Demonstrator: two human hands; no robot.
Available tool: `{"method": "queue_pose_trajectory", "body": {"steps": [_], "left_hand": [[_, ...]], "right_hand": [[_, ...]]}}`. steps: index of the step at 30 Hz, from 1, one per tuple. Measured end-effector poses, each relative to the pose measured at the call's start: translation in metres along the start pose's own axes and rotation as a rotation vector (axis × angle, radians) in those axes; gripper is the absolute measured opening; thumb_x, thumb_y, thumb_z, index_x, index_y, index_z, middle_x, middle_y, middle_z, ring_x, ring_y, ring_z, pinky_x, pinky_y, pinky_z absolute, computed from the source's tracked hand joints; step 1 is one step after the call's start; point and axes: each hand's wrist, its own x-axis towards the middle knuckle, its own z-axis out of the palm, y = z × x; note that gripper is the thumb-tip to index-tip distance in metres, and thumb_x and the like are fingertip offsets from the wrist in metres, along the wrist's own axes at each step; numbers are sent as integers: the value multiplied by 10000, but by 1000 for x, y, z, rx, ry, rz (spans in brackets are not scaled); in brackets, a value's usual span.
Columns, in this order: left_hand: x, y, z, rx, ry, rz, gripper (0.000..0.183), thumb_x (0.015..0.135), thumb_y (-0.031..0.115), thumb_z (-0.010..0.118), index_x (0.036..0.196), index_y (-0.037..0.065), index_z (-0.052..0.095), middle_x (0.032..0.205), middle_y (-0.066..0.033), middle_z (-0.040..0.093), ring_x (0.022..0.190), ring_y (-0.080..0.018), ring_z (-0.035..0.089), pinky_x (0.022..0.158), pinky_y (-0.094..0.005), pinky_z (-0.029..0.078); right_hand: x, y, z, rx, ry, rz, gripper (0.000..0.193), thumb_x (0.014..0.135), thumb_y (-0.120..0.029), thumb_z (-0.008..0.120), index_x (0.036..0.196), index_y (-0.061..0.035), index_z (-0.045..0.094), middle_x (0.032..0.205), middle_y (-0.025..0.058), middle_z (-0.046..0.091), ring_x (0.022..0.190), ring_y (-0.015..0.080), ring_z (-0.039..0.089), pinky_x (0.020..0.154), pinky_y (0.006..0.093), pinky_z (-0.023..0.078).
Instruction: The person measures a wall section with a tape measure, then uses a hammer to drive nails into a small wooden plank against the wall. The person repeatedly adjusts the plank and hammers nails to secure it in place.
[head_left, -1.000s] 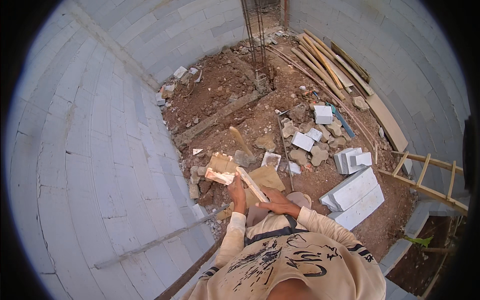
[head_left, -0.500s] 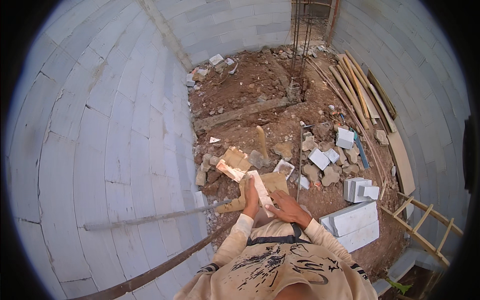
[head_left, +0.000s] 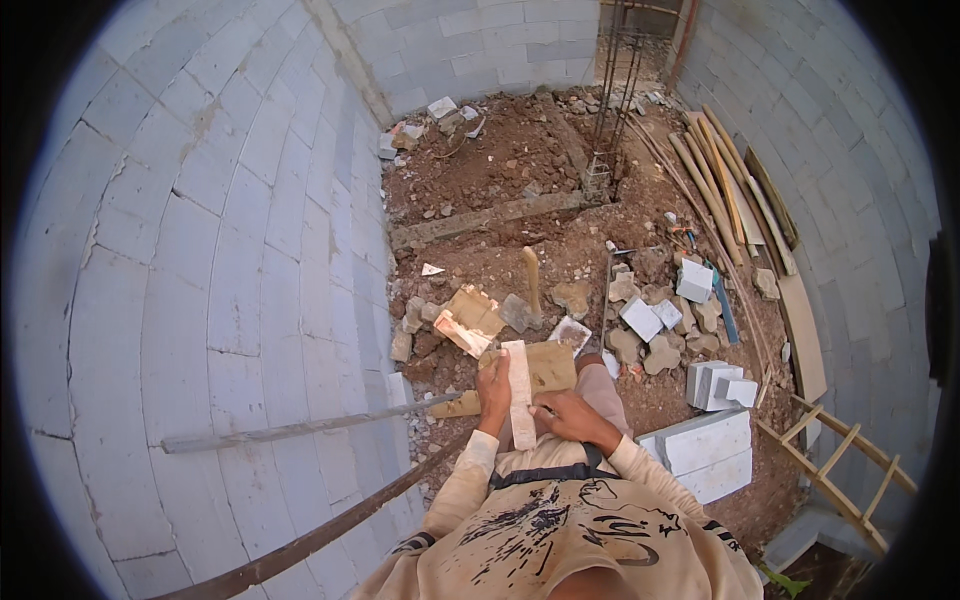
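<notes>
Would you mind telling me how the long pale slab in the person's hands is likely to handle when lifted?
The slab looks stiff: it stays straight between the left hand and right hand. It is probably brittle, since broken pale chunks lie nearby. Flat-sided, it is unlikely to roll.

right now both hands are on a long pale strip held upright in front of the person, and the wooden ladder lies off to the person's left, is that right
Not quite. The head view shows the wooden ladder at the person's right, near the pale blocks, not the left. The rest holds: the left hand and right hand both grip the long pale strip in front of the person.
</notes>
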Motion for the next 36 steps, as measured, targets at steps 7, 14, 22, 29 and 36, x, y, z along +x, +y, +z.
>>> {"method": "queue_pose_trajectory", "body": {"steps": [7, 14, 22, 29, 36], "left_hand": [[29, -1, 6, -39, 37, 48, 594, 1075, 444, 501, 761, -57, 557, 623, -86, 506, 652, -165, 435, 639, -401, 406], [114, 4, 30, -155, -40, -47, 554, 1076, 458, 489, 932, -57, 631, 806, -126, 627, 791, -212, 556, 767, -402, 460], [247, 25, 129, -112, -90, -198, 564, 1022, 447, 586, 1362, -3, 583, 1251, -209, 680, 1206, -324, 626, 1020, -410, 454], [450, 86, 197, -98, 55, -469, 642, 983, 503, 627, 1391, 9, 592, 1267, -244, 680, 1243, -352, 620, 1053, -415, 448], [577, 90, 176, -164, 294, -476, 759, 898, 622, 670, 1352, 15, 623, 1332, -236, 642, 1256, -348, 597, 1058, -427, 431]], "right_hand": [[37, -1, -27, 14, -160, 6, 278, 996, -272, 587, 973, -4, 656, 892, 248, 675, 899, 475, 637, 778, 533, 480], [110, 27, -84, -141, -105, -103, 198, 970, -199, 588, 1002, -11, 639, 919, 224, 668, 899, 437, 648, 773, 523, 491], [280, 135, -193, -302, -175, -145, 191, 948, -190, 598, 991, -10, 644, 921, 206, 664, 898, 418, 651, 786, 499, 512], [465, 223, -373, -219, -399, -45, 333, 953, -360, 647, 1029, -37, 665, 885, 258, 688, 860, 454, 676, 748, 527, 518], [600, 294, -575, -404, -58, 78, 314, 933, -361, 680, 944, -47, 667, 809, 221, 691, 788, 445, 676, 687, 516, 507]]}}
